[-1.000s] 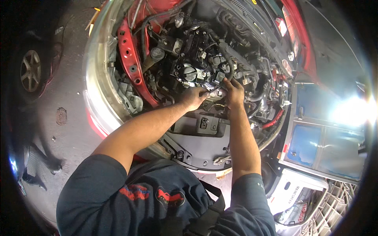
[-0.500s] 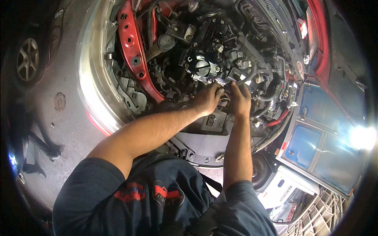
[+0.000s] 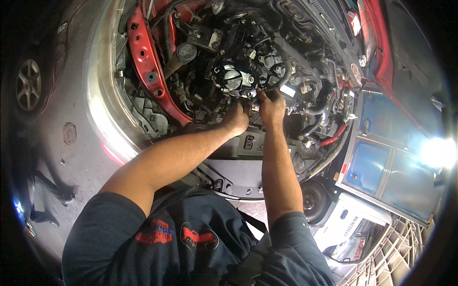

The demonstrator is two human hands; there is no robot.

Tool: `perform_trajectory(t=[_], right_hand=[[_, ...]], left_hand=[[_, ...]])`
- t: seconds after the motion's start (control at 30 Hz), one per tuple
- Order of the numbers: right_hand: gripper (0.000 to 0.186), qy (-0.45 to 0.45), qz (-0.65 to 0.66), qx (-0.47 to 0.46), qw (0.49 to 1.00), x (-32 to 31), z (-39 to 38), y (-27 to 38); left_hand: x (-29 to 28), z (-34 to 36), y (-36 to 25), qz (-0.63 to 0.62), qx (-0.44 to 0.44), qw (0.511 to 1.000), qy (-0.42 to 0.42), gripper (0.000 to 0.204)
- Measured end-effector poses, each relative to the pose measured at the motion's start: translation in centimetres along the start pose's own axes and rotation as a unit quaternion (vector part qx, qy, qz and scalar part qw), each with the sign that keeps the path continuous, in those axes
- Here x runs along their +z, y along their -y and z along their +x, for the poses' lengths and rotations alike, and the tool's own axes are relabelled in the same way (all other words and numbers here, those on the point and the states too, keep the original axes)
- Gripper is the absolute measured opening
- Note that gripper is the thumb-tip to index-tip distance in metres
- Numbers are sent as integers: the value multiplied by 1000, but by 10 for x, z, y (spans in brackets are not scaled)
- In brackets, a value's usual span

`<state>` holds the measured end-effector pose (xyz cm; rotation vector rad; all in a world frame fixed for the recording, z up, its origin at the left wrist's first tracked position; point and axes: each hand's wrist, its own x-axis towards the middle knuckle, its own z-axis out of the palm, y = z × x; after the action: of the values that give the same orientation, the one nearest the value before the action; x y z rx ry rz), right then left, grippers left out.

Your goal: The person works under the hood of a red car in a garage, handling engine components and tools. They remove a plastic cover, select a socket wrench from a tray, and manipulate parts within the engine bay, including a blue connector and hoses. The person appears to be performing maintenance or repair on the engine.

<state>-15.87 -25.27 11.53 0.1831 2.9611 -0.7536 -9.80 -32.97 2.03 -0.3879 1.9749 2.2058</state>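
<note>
Both of my hands are down in the open engine bay, close together at the near side of the engine (image 3: 245,40). My right hand (image 3: 273,106) has its fingers closed at the lower end of a black corrugated tube (image 3: 287,69). Just left of it, my left hand (image 3: 237,116) is closed, thumb and fingers pressed together; what they hold is hidden. Beyond the left hand sits a round silver cap (image 3: 233,80) with a bar across it. A white label (image 3: 287,90) shows beside my right hand.
A red metal crossmember (image 3: 145,66) and a headlight (image 3: 98,112) lie to the left. The grey fender edge (image 3: 234,176) runs under my forearms. At right are a blue-panelled metal cabinet (image 3: 367,164), a white case (image 3: 346,217) and a wire rack (image 3: 393,245).
The whole view has shifted, moving the scene leftward. Relative to the silver cap, my right hand has moved slightly farther in, and the corrugated tube has bent leftward with it.
</note>
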Motion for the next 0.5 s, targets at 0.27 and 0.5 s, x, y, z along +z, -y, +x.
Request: perform_trajectory(t=[0.27,0.5], right_hand=[[36,1,-5,-7,1000,-2,11,2],[33,147,251,129,948,-28,14,-13]], left_hand=[[1,11,14,45,-27,998,27,35],[3,10,17,-21,-3,998,58,28]])
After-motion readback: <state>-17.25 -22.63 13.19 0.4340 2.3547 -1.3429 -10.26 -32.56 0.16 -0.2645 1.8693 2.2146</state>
